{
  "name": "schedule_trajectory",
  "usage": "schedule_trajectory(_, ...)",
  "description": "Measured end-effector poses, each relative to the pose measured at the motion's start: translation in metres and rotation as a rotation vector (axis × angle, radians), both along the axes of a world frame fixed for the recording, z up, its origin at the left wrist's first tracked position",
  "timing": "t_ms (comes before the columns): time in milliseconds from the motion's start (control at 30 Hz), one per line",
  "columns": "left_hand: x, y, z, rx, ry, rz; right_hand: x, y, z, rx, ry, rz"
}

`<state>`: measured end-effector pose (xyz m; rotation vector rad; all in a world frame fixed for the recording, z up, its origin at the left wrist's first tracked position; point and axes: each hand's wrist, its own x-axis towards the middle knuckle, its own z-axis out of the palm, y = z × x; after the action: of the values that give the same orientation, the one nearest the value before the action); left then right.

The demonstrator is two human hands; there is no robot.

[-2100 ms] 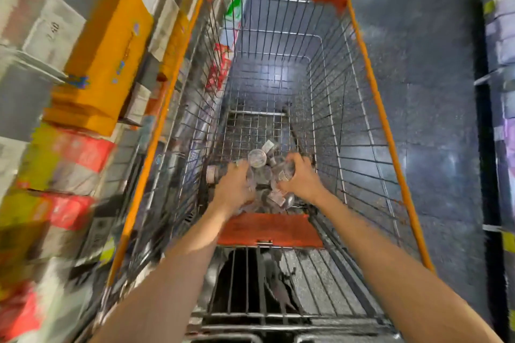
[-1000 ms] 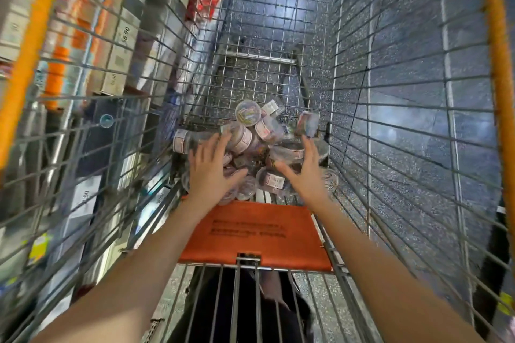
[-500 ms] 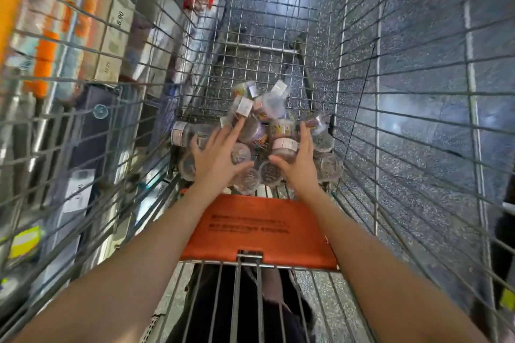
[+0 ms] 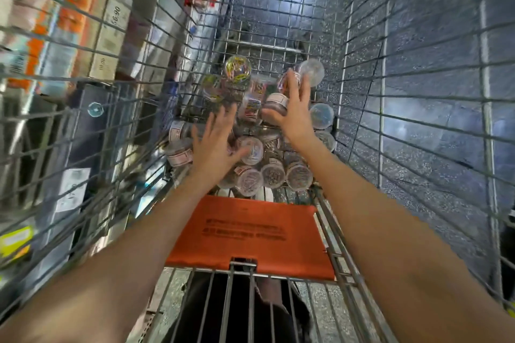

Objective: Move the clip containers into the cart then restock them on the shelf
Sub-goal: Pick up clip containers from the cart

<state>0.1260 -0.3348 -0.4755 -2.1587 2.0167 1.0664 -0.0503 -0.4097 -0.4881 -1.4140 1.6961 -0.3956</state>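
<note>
Several small round clear clip containers with white labels lie piled on the wire floor of the shopping cart, close to its near end. More containers sit or tumble higher in the heap, one showing coloured clips. Both my arms reach down into the cart. My left hand hovers over the left of the pile with its fingers spread and nothing in it. My right hand is further in, fingers straight and apart, its palm and thumb against a labelled container.
An orange child-seat flap lies across the cart's near end under my forearms. Store shelves with boxes and price tags run along the left, seen blurred through the cart's wire side. Speckled grey floor shows on the right.
My head and arms have dropped deeper into the cart. The bunch of containers held between my hands has spilled onto the cart floor, and both hands have spread apart, the right moving further forward.
</note>
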Motion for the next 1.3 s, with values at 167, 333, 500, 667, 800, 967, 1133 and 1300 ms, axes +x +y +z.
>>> schedule_trajectory(167,0.0,0.023,-0.011,0.098,-0.13,-0.179,-0.014,0.032,-0.004,-0.091,0.025,0.065)
schedule_trajectory(333,-0.006,0.013,-0.021,0.048,-0.161,-0.269,-0.021,0.085,-0.007,-0.056,0.117,0.106)
schedule_trajectory(500,-0.006,-0.001,-0.028,0.043,-0.201,-0.309,-0.013,0.099,-0.005,-0.046,0.114,0.162)
schedule_trajectory(667,0.001,-0.012,-0.022,-0.004,-0.126,-0.164,-0.005,0.09,0.003,-0.019,0.154,0.217)
schedule_trajectory(800,0.014,-0.004,-0.008,-0.018,0.038,-0.065,0.001,0.08,0.004,0.036,0.176,0.26)
schedule_trajectory(967,0.033,0.025,0.005,0.017,0.153,0.073,0.012,0.071,-0.002,0.039,0.205,0.257)
schedule_trajectory(1133,0.035,0.033,0.016,0.047,0.136,0.083,0.029,0.065,-0.005,0.069,0.243,0.122)
schedule_trajectory(1300,0.035,0.033,0.026,0.079,0.144,0.039,0.03,0.062,-0.006,0.111,0.181,0.058)
